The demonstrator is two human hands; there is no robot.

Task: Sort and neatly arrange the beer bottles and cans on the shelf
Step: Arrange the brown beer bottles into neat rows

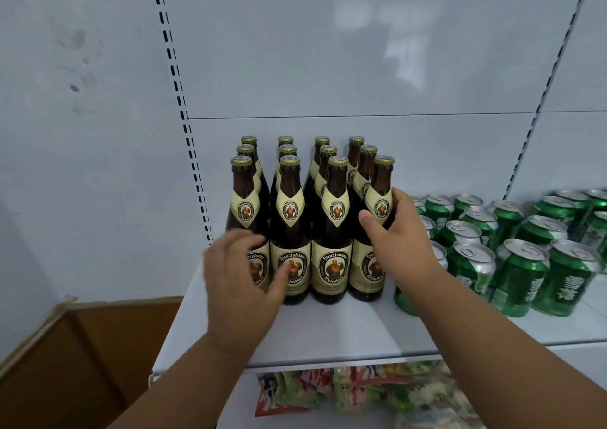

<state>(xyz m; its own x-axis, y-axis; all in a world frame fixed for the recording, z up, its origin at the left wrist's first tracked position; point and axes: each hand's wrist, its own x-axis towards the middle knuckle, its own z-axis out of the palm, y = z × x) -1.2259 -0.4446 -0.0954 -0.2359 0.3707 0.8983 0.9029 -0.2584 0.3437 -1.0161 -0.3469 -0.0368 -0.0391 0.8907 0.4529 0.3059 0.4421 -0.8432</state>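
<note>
The bottles [305, 218] already stand in four tidy columns at the shelf's [328, 330] left, cans [512, 248] grouped to their right. The right hand [399, 235] grips the front right bottle [374, 228]; the left hand [243, 271], blurred, fingers loosely spread, reaches the front left bottle [244, 218]. Probably only final straightening remains.
</note>
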